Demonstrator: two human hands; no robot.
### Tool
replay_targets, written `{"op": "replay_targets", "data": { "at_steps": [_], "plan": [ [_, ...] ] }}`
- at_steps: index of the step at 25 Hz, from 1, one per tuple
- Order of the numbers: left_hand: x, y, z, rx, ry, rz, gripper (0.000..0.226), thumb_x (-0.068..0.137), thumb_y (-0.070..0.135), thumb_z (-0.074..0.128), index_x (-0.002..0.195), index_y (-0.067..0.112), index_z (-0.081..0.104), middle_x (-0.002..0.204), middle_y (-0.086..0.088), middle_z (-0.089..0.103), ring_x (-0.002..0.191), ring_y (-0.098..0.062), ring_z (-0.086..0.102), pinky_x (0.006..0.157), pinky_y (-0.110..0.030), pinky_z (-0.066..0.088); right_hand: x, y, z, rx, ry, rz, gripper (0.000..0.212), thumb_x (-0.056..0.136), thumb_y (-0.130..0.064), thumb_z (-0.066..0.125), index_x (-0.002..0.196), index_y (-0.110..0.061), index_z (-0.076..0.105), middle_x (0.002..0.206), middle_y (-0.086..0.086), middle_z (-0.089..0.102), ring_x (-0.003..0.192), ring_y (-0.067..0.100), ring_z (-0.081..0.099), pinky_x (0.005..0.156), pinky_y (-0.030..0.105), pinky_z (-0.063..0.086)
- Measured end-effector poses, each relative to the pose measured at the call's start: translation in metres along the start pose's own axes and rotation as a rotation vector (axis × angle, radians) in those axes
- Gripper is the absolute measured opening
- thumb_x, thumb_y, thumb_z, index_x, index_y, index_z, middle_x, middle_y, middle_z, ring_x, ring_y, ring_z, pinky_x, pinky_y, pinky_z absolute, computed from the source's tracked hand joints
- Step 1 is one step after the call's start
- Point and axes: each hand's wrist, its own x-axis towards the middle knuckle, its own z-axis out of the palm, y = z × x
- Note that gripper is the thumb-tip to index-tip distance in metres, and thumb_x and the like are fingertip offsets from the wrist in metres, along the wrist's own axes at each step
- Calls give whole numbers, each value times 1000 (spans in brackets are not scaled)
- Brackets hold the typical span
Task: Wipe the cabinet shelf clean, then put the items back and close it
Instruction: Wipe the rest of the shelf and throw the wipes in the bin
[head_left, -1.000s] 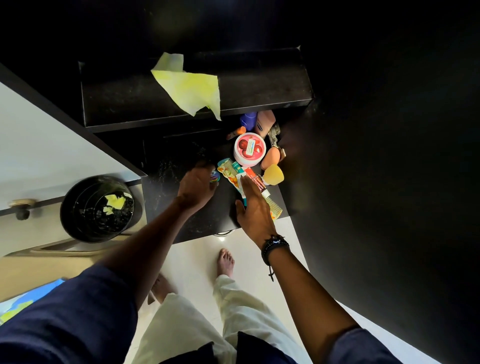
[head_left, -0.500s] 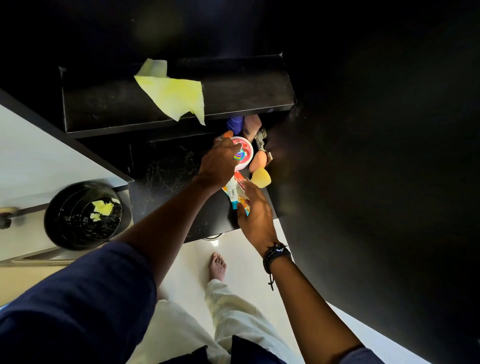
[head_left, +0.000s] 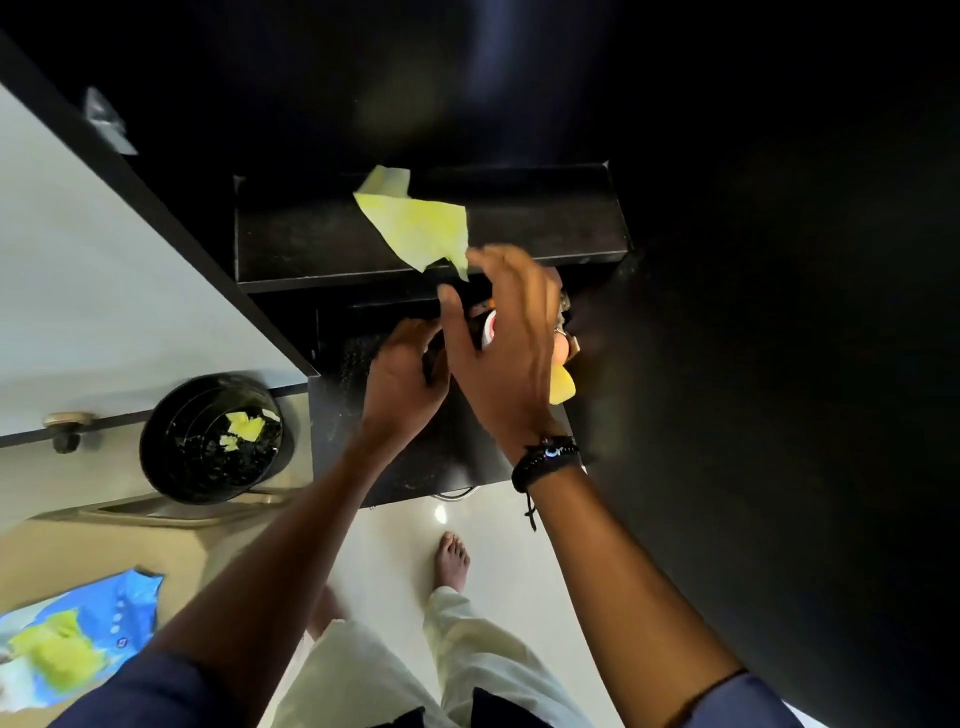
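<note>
A yellow cloth (head_left: 415, 223) lies on the black upper shelf (head_left: 545, 223), one corner hanging over its front edge. On the black lower shelf (head_left: 436, 457) a white round tub (head_left: 489, 328), an orange sponge (head_left: 560, 345) and a yellow sponge (head_left: 562, 385) peek out from behind my right hand (head_left: 504, 343). That hand hovers over them with fingers spread and holds nothing. My left hand (head_left: 402, 376) is curled just left of it, low over the shelf; whether it grips anything is hidden. The tubes and comb are out of sight.
A black bin (head_left: 208, 441) with yellow scraps stands at the left under a white door (head_left: 104, 270) with a knob (head_left: 65, 422). A blue packet (head_left: 78, 639) lies on the floor. A dark cabinet wall fills the right side. My bare foot (head_left: 453, 557) is below the shelf.
My right hand has lifted off the tubes and risen toward the cloth, fingers opening. My left hand has drawn back left from the tub. The view has shifted closer.
</note>
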Motion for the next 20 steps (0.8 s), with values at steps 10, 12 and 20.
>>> {"op": "replay_targets", "data": {
  "at_steps": [10,12,20],
  "plan": [
    [-55,-40,-38,29,53,-209,33,89,26,60,121,17,59,120,-6,62,105,-21,61,86,-35,52,-3,-5,26,-92,-102,-278,16,93,-16,59,100,-5,69,97,10,68,90,27,61,81,36,49],
    [-77,-47,-41,77,50,-295,39,88,23,62,125,12,56,124,-11,59,114,-28,55,94,-36,44,-43,-1,27,-102,-166,-297,14,91,-11,61,100,-4,69,94,12,68,85,29,61,78,37,50],
    [-150,-85,-43,78,-173,-618,67,85,18,66,139,-2,32,137,-24,40,126,-39,38,103,-42,33,-177,59,65,-297,-809,-51,27,65,-5,84,89,-5,72,92,15,71,81,29,69,73,36,60]
  ]
}}
